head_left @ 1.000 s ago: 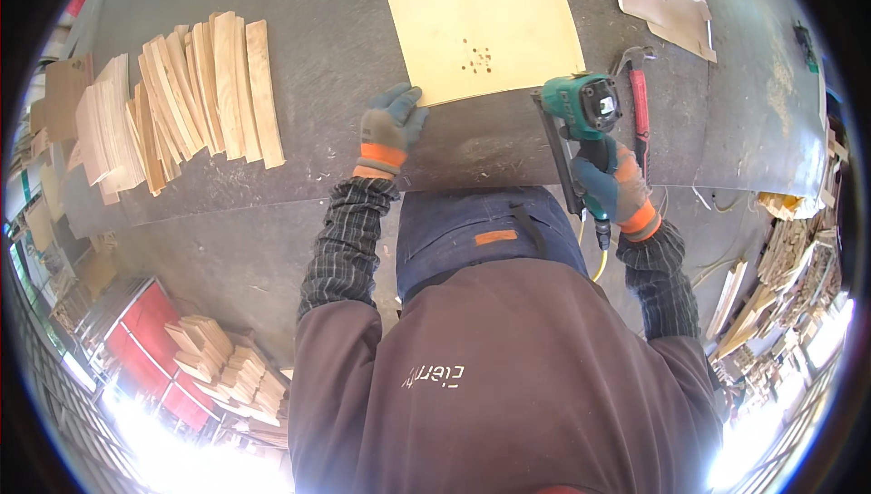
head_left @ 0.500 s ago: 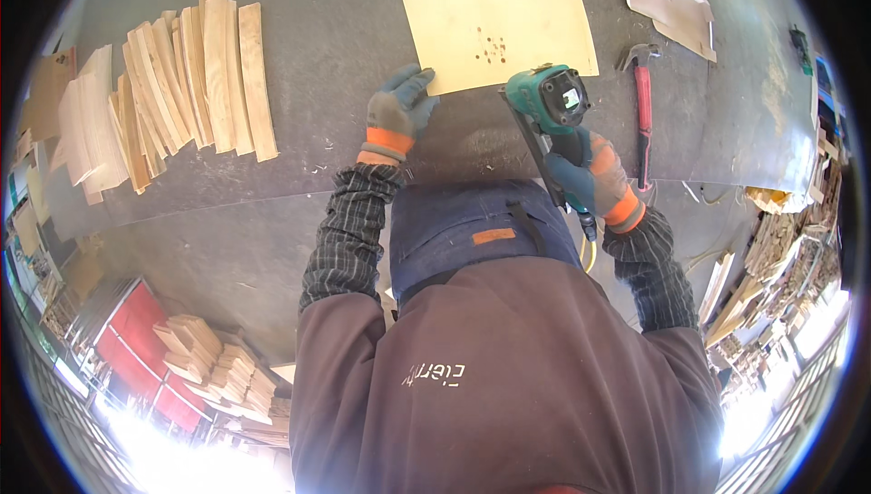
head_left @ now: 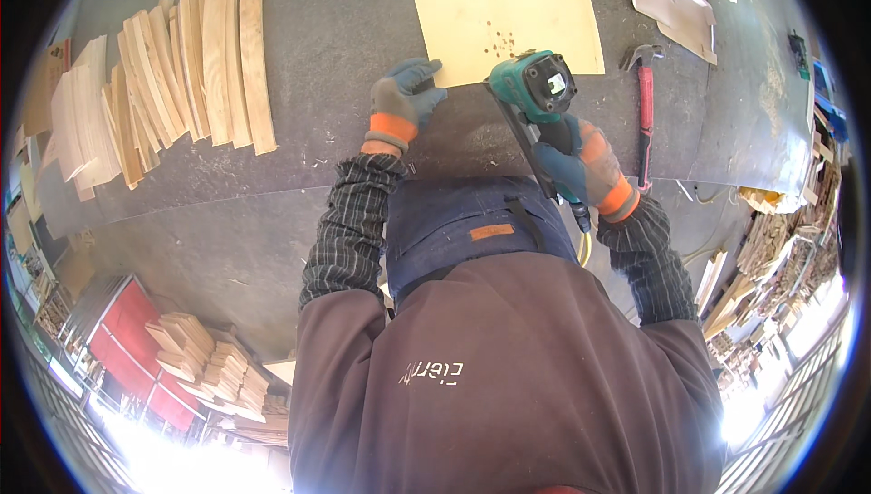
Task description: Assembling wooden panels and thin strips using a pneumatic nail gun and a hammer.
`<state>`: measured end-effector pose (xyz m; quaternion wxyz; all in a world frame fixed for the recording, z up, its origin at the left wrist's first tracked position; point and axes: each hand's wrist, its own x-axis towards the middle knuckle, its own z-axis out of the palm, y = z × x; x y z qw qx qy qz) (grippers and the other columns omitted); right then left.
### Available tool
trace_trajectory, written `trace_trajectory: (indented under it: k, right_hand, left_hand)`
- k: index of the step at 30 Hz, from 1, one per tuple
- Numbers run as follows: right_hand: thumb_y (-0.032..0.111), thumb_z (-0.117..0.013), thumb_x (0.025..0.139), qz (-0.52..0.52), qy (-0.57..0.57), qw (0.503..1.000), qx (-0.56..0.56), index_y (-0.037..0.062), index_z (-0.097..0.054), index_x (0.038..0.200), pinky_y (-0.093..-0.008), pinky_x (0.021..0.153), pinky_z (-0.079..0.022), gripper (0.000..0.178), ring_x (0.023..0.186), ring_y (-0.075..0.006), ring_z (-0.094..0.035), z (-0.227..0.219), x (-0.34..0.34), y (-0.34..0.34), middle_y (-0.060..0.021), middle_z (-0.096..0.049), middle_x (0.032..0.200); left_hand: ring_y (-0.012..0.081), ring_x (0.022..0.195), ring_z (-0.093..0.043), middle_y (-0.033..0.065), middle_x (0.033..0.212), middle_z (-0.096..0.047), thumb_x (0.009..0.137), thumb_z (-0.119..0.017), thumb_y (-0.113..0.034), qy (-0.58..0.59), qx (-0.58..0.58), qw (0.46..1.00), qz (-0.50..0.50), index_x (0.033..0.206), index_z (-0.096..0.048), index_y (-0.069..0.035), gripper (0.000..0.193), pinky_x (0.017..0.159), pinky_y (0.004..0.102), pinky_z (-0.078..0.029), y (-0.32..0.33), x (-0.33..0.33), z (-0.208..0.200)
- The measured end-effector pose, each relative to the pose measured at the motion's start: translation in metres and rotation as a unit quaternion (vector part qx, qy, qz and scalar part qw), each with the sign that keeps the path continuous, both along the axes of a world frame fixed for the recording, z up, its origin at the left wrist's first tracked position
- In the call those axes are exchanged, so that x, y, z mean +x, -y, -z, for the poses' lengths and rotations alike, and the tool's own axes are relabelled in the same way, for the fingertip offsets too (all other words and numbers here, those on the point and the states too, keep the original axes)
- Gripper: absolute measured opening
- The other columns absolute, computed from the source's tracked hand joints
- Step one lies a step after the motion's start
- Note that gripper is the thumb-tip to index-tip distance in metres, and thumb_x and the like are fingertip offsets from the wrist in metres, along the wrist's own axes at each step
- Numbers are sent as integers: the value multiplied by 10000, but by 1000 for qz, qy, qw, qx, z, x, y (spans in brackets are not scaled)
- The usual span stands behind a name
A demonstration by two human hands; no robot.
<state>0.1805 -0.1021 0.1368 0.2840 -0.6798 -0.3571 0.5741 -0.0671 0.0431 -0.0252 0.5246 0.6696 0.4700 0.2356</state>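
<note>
A thin pale wooden panel [head_left: 535, 4] with a cluster of small dark spots lies flat on the dark workbench in front of me. My left hand [head_left: 404, 104], gloved in grey-blue and orange, grips the panel's near left corner between fingers and thumb. In a matching glove, my right hand [head_left: 585, 166] is wrapped round the handle of a teal and black nail gun [head_left: 533, 86]. The tool's head covers part of the panel's near edge; whether its tip touches the wood is hidden. To the right lies a claw hammer [head_left: 646, 104] with a red and black handle.
Several wooden strips [head_left: 218, 63] are lined up on the left of the bench [head_left: 327, 68]. A whitish sheet [head_left: 671, 9] lies at the far right. Stacked boards [head_left: 213, 358] stand by a red panel [head_left: 141, 340] at lower left. Scrap wood [head_left: 776, 249] is piled on the right.
The nail gun and my right hand have shifted slightly left and away from me, over the panel's near edge. My left hand stays at the panel's corner.
</note>
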Motion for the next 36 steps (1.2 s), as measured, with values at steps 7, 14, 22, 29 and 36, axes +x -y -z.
trace_trajectory:
  k: [7, 14, 22, 29, 36]
  right_hand:
    - [215, -700, 888, -15, -13, 1000, -23, 1, -702, 1217, -314, 670, -520, 393, 743, -95, -590, 11, -5, -14, -32, -683, 834]
    - [222, -713, 875, -18, -38, 999, -30, -25, -706, 1218, -309, 700, -539, 423, 779, -111, -632, 11, -20, -31, -54, -716, 885]
    - [240, -735, 858, -41, -30, 998, -37, -4, -722, 1187, -328, 738, -548, 409, 797, -130, -639, 29, -25, -30, -71, -730, 921]
    - [245, -745, 857, -32, -19, 999, -30, -1, -723, 1177, -345, 730, -555, 404, 793, -147, -647, 32, -26, -30, -81, -733, 909]
    - [217, -730, 874, -24, -50, 998, -20, -6, -714, 1169, -332, 733, -550, 370, 796, -134, -635, 31, -29, -33, -64, -719, 900]
  left_hand:
    - [229, 1087, -735, 114, 1257, -745, 753, -905, -57, -1, 46, 999, 10, 1231, -794, -87, 492, 953, 329, -611, 4, -2, 9]
    - [252, 1064, -748, 130, 1251, -740, 772, -894, -65, 3, 73, 997, 13, 1220, -789, -77, 460, 930, 336, -628, 7, -3, 13]
    - [287, 1043, -758, 147, 1227, -749, 780, -893, -76, -4, 119, 993, 19, 1200, -787, -61, 433, 897, 354, -635, 9, -2, 11]
    - [283, 1035, -761, 149, 1211, -752, 780, -893, -72, 9, 115, 993, 21, 1188, -790, -49, 422, 895, 346, -636, 6, -1, 11]
    - [247, 1013, -772, 140, 1205, -756, 767, -901, -47, -2, 124, 992, 24, 1174, -794, -42, 421, 866, 330, -650, 5, 0, 14]
